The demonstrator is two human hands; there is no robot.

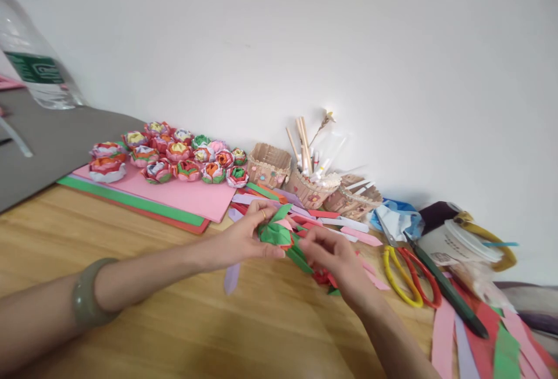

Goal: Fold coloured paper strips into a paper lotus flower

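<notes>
In front of me, my left hand is closed around a partly folded paper flower, green with a little pink and orange showing. My right hand has its thumb and fingers pinched at the flower's right side, by a green paper strip. Exactly what those fingertips grip is blurred and partly hidden. Under and behind both hands lie loose coloured paper strips with pointed ends. A red paper piece lies below my right hand.
Finished paper flowers sit on stacked coloured sheets at the left. Decorated baskets, one with sticks and pens, line the wall. Yellow-and-red-handled scissors, a dark green long-handled tool and a white tub lie right. A bottle stands far left.
</notes>
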